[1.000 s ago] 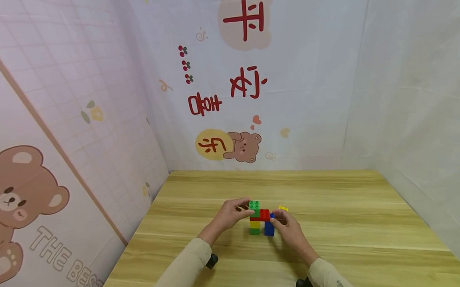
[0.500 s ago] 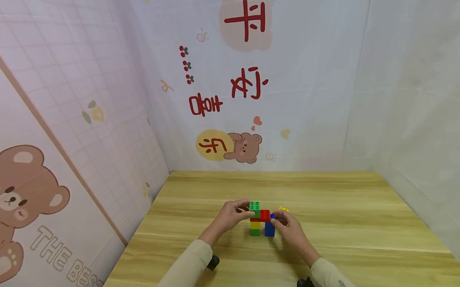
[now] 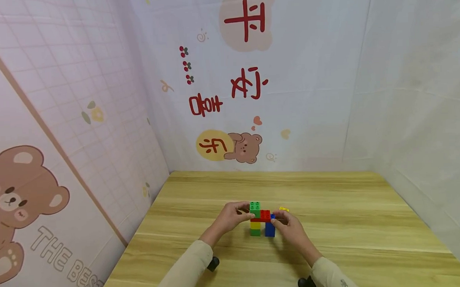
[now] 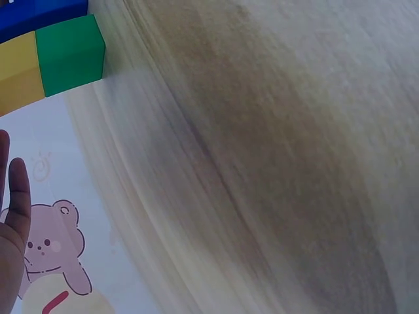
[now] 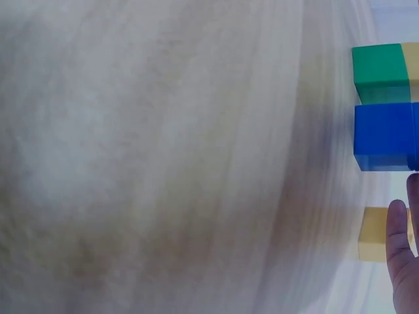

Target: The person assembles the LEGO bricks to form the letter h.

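Note:
A small arch of toy building bricks stands on the table in the head view. Its left column has a green brick point(image 3: 255, 233) at the bottom and a yellow brick point(image 3: 255, 225) above. A red brick point(image 3: 265, 214) bridges across to a blue column point(image 3: 270, 230) on the right. Another green brick point(image 3: 255, 207) tops the left end, and my left hand point(image 3: 229, 217) pinches it from the left between thumb and fingers. On the opposite side, my right hand point(image 3: 291, 229) grips the top of the blue column near the red brick's end. Both wrist views show only a few fingers.
One loose yellow brick point(image 3: 284, 209) lies on the wooden table point(image 3: 201, 186) behind my right hand; in the right wrist view this yellow brick point(image 5: 372, 229) is partly behind a finger. Printed cloth walls point(image 3: 308, 94) enclose the back and sides of the table.
My left thumb sits slightly lower on the top green brick. Otherwise both hands and the arch keep their places.

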Tool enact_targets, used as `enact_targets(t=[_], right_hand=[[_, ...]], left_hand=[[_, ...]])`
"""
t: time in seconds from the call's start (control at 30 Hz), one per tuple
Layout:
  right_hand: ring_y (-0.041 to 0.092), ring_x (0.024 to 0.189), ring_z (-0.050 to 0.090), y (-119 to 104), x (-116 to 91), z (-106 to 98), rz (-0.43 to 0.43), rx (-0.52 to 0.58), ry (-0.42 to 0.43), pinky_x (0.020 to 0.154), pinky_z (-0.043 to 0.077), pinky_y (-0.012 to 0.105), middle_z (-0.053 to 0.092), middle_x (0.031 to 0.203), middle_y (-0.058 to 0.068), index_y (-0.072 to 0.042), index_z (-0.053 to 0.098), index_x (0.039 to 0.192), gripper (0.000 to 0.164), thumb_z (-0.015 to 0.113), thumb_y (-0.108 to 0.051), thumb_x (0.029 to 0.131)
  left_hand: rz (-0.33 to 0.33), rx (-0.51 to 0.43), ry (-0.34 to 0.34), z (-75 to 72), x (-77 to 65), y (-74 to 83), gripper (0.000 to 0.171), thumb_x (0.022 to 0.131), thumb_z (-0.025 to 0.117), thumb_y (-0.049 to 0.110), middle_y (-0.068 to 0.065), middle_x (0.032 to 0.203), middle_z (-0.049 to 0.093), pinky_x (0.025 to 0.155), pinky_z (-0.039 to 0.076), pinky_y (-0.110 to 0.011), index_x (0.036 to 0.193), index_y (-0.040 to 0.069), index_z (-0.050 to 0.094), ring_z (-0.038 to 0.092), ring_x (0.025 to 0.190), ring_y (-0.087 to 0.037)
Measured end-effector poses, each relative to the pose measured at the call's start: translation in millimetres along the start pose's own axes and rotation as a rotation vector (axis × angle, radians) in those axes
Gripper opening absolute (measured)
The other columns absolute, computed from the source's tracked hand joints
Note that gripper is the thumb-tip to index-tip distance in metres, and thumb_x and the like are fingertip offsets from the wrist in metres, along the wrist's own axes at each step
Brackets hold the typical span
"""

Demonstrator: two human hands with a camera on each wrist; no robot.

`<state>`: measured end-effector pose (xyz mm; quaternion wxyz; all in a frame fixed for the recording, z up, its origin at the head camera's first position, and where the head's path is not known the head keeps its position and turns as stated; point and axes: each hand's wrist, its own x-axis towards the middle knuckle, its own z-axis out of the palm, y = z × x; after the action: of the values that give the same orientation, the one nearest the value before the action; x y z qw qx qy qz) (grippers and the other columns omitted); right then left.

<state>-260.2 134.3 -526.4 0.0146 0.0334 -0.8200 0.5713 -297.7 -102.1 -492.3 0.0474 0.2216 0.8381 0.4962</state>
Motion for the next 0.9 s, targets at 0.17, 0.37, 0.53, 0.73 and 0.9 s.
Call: enact_targets(t=[0.17, 0.37, 0.53, 0.73, 0.9], right_hand=[[0.03, 0.111, 0.062, -4, 2, -10, -0.022, -0.001, 0.022, 0.09, 0.053, 0.04, 0.066, 0.12, 0.012, -0.003, 0.064, 0.123, 0.029, 0.065, -0.017, 0.098], [0.03, 0.112, 0.062, -4, 10, -33, -0.05, -0.008, 0.078, 0.087, 0.054, 0.033, 0.064, 0.124, 0.016, -0.003, 0.064, 0.123, 0.028, 0.064, -0.017, 0.099], [0.033, 0.117, 0.059, 2, 15, -49, -0.018, -0.046, 0.1, 0.093, 0.052, 0.041, 0.06, 0.131, 0.019, -0.002, 0.06, 0.13, 0.038, 0.064, -0.025, 0.099], [0.039, 0.119, 0.057, 15, 20, -54, 0.009, -0.121, 0.098, 0.096, 0.05, 0.047, 0.056, 0.136, 0.024, 0.003, 0.055, 0.136, 0.047, 0.066, -0.022, 0.098], [0.042, 0.12, 0.056, 28, 23, -47, 0.044, -0.165, 0.069, 0.096, 0.049, 0.049, 0.054, 0.136, 0.028, 0.006, 0.05, 0.14, 0.054, 0.067, -0.021, 0.096]], left_hand=[[-0.006, 0.006, 0.002, 1.1, -0.4, -1.6, 0.03, 0.091, 0.073, 0.034, 0.009, 0.1, 0.068, 0.085, 0.052, -0.032, 0.117, 0.018, 0.073, 0.062, 0.095, -0.011], [-0.019, -0.007, -0.007, 1.5, -1.8, -4.5, 0.031, 0.091, 0.074, 0.034, 0.008, 0.101, 0.068, 0.085, 0.052, -0.033, 0.117, 0.018, 0.072, 0.061, 0.096, -0.013], [-0.028, -0.016, -0.008, 1.9, -1.5, -6.0, 0.03, 0.091, 0.073, 0.034, 0.008, 0.101, 0.068, 0.085, 0.052, -0.033, 0.118, 0.019, 0.072, 0.061, 0.096, -0.013], [-0.042, -0.03, -0.011, 2.7, -1.6, -6.7, 0.029, 0.091, 0.074, 0.031, 0.007, 0.101, 0.068, 0.086, 0.052, -0.032, 0.117, 0.018, 0.073, 0.061, 0.097, -0.016], [-0.048, -0.033, -0.012, 3.8, -1.5, -7.2, 0.031, 0.092, 0.073, 0.032, 0.007, 0.102, 0.067, 0.087, 0.051, -0.032, 0.119, 0.018, 0.072, 0.061, 0.099, -0.019]])
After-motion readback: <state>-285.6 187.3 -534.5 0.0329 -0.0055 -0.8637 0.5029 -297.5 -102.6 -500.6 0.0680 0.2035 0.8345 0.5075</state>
